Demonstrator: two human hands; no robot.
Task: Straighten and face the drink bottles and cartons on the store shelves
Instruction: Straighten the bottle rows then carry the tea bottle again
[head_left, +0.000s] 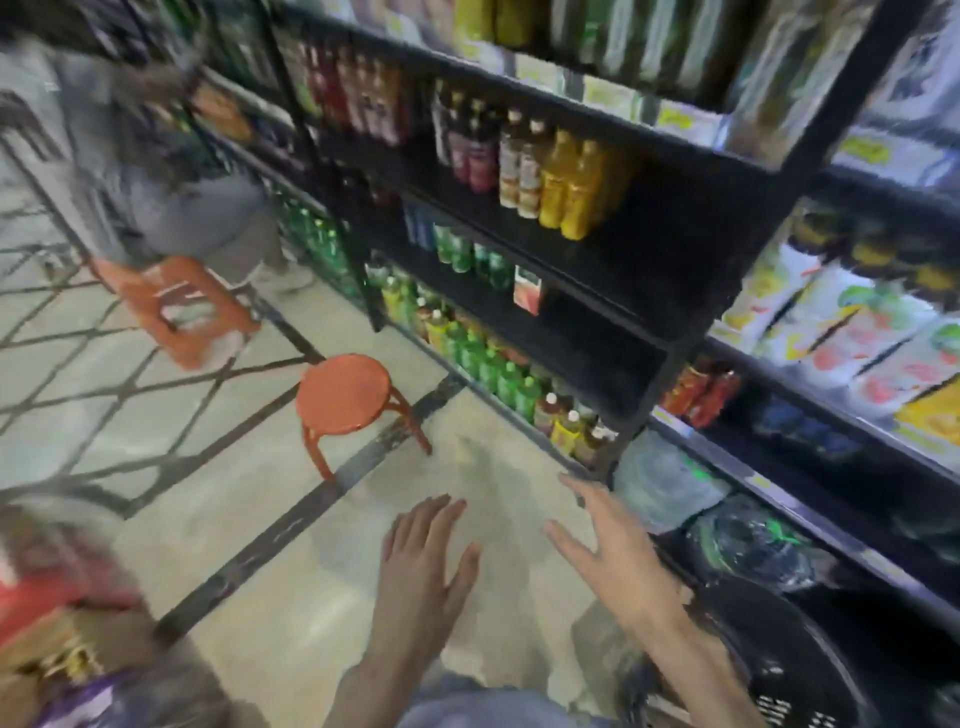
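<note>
Both hands are low in the head view and hold nothing: the left hand (423, 556) has its fingers straight and spread, palm down over the floor (270, 561), and the right hand (618, 556) is also flat and released, its fingertips reaching toward the foot of the black shelf frame (670, 364). The picture is blurred, so small details cannot be read. The drink bottles stand on the shelves ahead and to the right of the hands, all upright with the long axis vertical. On the bottom shelf a row of green bottles (488, 364) runs away from the corner post, and a few yellow and brown bottles (569, 423) stand at the near end, just above and beyond the right hand. Higher up there are orange bottles (571, 187) at the shelf edge, and a single carton (527, 291) stands alone on the middle shelf. The right hand is clearly nearer to the shelves than the left one, so I judge it will reach first, up and forward to the near end of the bottom row. A round orange stool (345, 395) stands on the floor to the left of the shelves, well apart from both hands. A black basket (800, 670) lies under the right forearm.
</note>
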